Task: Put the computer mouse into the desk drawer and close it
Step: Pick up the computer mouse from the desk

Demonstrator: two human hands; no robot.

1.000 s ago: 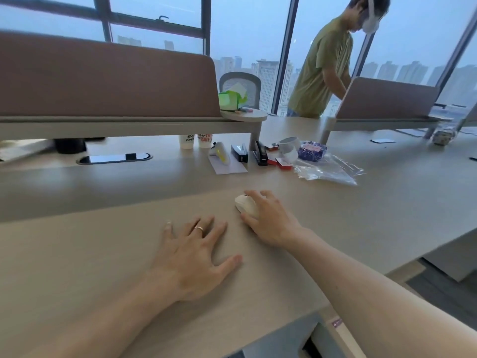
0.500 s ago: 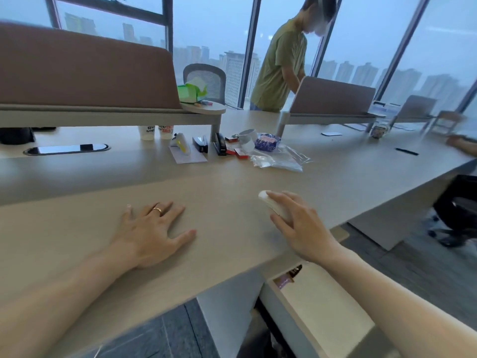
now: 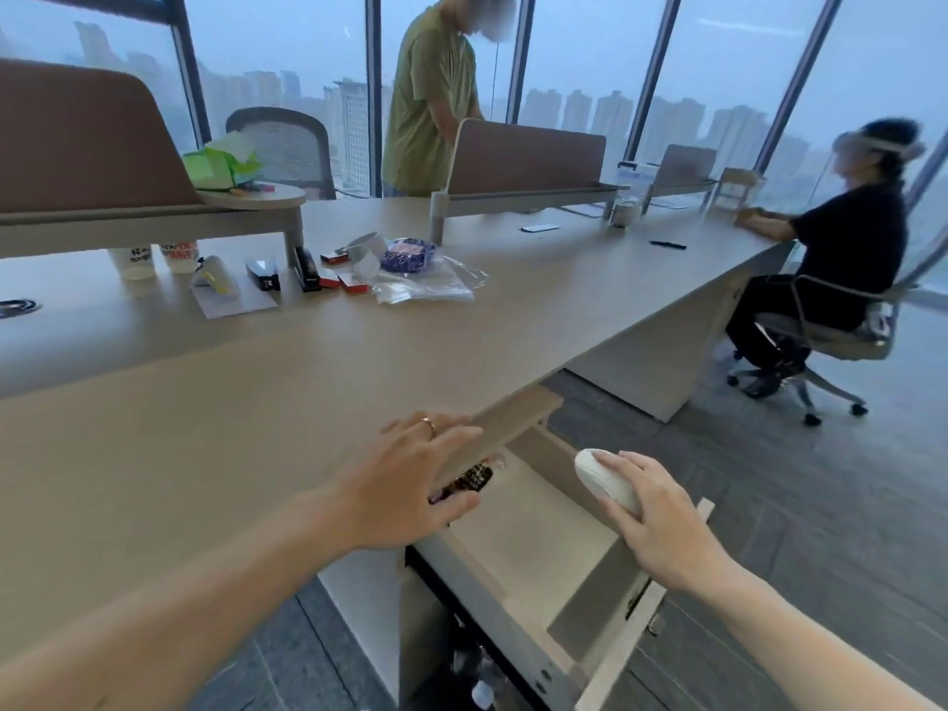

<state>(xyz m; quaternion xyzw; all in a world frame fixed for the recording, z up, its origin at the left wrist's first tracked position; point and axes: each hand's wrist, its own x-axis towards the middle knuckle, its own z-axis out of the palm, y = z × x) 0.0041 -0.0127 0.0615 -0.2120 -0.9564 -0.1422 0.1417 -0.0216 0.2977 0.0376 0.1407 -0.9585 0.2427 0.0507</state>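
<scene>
My right hand (image 3: 662,526) grips a white computer mouse (image 3: 605,479) and holds it in the air above the open desk drawer (image 3: 523,536). The drawer is pulled out from under the desk edge, its pale bottom mostly bare, with a dark packet (image 3: 469,479) at its back left. My left hand (image 3: 410,484) lies flat, fingers spread, on the desk (image 3: 205,428) at its front edge, just left of the drawer.
Farther back on the desk lie cups (image 3: 138,259), a stapler (image 3: 306,269), small boxes and a plastic bag (image 3: 426,284). One person stands behind the divider (image 3: 523,156); another sits on a chair (image 3: 831,341) at the right.
My right hand has lifted the mouse off the desk and carried it right and down over the open drawer. My left hand slid to the desk edge. The view turned right.
</scene>
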